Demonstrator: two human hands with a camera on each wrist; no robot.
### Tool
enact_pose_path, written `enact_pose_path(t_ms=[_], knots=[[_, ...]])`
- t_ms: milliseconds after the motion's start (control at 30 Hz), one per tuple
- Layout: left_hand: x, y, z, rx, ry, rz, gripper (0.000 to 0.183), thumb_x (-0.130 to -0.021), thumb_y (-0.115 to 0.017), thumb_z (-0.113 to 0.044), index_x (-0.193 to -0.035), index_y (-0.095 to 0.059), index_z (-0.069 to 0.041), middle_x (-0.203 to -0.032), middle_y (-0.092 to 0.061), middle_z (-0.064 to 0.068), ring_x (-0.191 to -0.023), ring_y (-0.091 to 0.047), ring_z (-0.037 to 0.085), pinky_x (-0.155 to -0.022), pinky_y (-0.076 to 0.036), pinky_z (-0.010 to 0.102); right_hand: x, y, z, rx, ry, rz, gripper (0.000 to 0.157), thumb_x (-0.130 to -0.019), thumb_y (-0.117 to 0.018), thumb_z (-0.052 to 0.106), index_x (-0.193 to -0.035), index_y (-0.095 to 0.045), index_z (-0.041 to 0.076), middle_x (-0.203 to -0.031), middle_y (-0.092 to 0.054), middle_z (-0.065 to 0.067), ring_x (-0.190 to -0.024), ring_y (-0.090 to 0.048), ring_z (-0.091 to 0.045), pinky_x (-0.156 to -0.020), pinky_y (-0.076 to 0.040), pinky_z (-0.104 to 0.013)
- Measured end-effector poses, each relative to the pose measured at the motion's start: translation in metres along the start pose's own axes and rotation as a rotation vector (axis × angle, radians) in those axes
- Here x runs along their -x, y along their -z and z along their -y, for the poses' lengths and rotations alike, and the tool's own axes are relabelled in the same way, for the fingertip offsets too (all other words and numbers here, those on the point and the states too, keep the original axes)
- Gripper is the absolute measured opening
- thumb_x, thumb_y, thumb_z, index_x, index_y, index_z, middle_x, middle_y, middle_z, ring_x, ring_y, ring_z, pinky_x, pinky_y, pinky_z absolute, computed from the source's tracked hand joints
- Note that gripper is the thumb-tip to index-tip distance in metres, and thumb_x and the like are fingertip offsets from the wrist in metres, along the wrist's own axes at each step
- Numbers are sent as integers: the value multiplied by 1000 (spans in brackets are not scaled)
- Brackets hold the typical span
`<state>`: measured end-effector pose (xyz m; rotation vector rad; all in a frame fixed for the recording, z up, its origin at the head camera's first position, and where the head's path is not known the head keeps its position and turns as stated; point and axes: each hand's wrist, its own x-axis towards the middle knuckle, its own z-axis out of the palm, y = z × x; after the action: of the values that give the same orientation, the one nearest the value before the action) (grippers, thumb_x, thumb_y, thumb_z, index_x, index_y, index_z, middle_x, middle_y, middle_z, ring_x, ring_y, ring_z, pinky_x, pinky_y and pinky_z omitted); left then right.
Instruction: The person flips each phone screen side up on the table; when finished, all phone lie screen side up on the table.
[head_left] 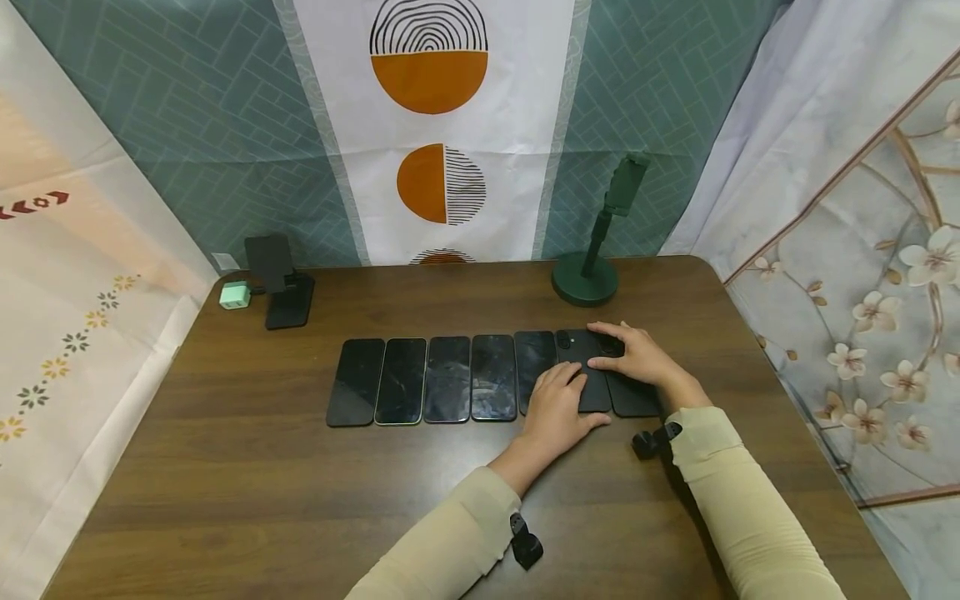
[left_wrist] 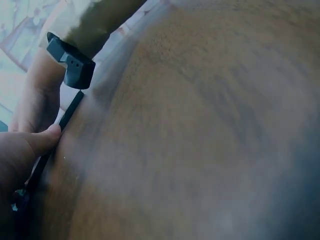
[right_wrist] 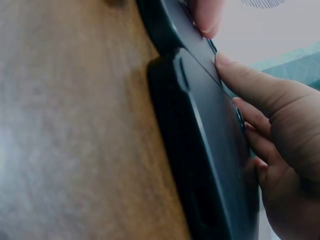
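Seven dark smartphones lie side by side in a row. Five, such as the leftmost smartphone (head_left: 356, 382), show glossy black screens. The sixth smartphone (head_left: 596, 401) lies back up, a camera bump at its top left corner. At the right end is a dark, matte-backed smartphone (head_left: 634, 398). My left hand (head_left: 553, 408) rests over the fifth and sixth, fingers stretched across the sixth's left part and thumb by its lower edge. My right hand (head_left: 647, 358) lies over the upper part of the last two, its thumb (right_wrist: 245, 80) on a phone's flat back and its fingers near the far edge.
A black stand (head_left: 288, 292) and a mint-green charger block (head_left: 235, 295) sit at the back left of the wooden table (head_left: 300, 508). A dark green phone stand (head_left: 587, 279) with a round base stands at the back right. Patterned cloths hang around the table.
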<state>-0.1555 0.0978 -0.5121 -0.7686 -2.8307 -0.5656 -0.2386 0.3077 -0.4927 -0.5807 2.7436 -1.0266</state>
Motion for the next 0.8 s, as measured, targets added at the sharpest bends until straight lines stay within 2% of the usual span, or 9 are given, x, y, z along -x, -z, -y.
enact_pose_path(t_ms=[133,300,467,700,800], knots=[[-1,-1,-3,-50,14,-3,73,-83,-72,-65,-133,-68,-12,-145,-57,4,-137,-47,19,-115,-37,38,-2,-1,-1,-1,27,-5,68,-88,-81,21,-146,-52,3,-146,-53,-24,-143,-31,-52,-119,-14,-65],[-4,-4,-4,-73,34,-4,77,-81,-70,-69,-135,-67,-14,-147,-55,5,-139,-46,20,-114,-38,39,-6,-2,-1,1,65,-44,60,-88,-80,18,-141,-57,1,-140,-58,-23,-135,-48,-43,-121,-12,-61],[-6,-4,-5,-72,53,2,75,-83,-69,-67,-136,-66,-13,-148,-55,6,-139,-47,20,-114,-38,39,-8,-2,0,-4,61,-72,49,-92,-76,16,-137,-61,2,-138,-60,-21,-137,-45,-44,-120,-14,-62],[-5,-2,-8,-88,-8,-7,68,-90,-67,-61,-132,-68,-8,-144,-57,14,-137,-51,26,-116,-36,42,-9,-5,-1,-90,42,-117,42,-96,-71,11,-135,-61,-3,-134,-63,-21,-129,-54,-39,-111,-37,-57],[-4,-1,-10,-73,-18,3,66,-94,-63,-57,-135,-65,-5,-145,-56,17,-137,-50,28,-117,-35,43,-5,0,19,-158,31,-133,38,-98,-66,3,-133,-59,-10,-131,-62,-28,-124,-57,-44,-105,-43,-58]])
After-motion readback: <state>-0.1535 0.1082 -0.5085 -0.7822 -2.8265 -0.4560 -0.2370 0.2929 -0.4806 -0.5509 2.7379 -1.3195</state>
